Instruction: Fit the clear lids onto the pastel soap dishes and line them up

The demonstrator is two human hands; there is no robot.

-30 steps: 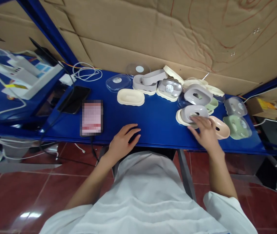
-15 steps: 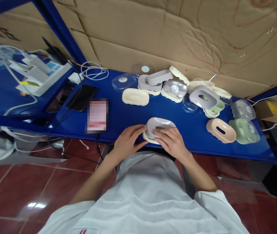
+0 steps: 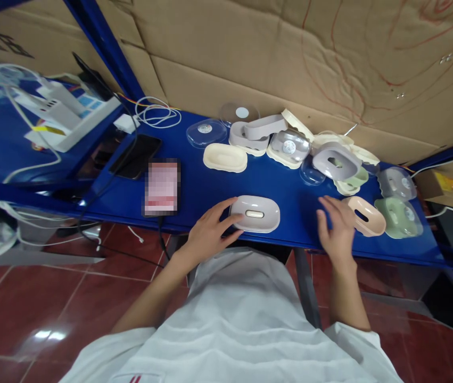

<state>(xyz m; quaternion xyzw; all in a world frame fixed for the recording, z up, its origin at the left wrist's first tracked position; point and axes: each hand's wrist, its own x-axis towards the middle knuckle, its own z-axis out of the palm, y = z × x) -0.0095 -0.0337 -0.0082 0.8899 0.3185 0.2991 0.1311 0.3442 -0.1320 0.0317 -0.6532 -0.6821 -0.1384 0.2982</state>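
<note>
A grey oval soap dish (image 3: pixel 266 214) with a slot in its middle lies at the table's front edge; something cream shows through the slot. My left hand (image 3: pixel 213 226) has its fingers and thumb around the dish's left end. Off to the right, my right hand (image 3: pixel 337 226) is raised over the table, empty, with its fingers apart. It partly covers the left end of a peach soap dish (image 3: pixel 373 219). Beside that lies a green soap dish (image 3: pixel 392 217) with a clear cover.
Along the back lie a cream tray (image 3: pixel 225 158), a clear lid (image 3: pixel 206 133), a tilted grey dish (image 3: pixel 340 167) and several other dish parts against the cardboard (image 3: pixel 226 64). On the left are a phone (image 3: pixel 136 156), a pixelated screen (image 3: pixel 161 186) and cables (image 3: pixel 158 111).
My right hand has let go of the grey soap dish and moved right, beside the peach dish. The grey dish now shows its slot fully; my left hand stays at its left end.
</note>
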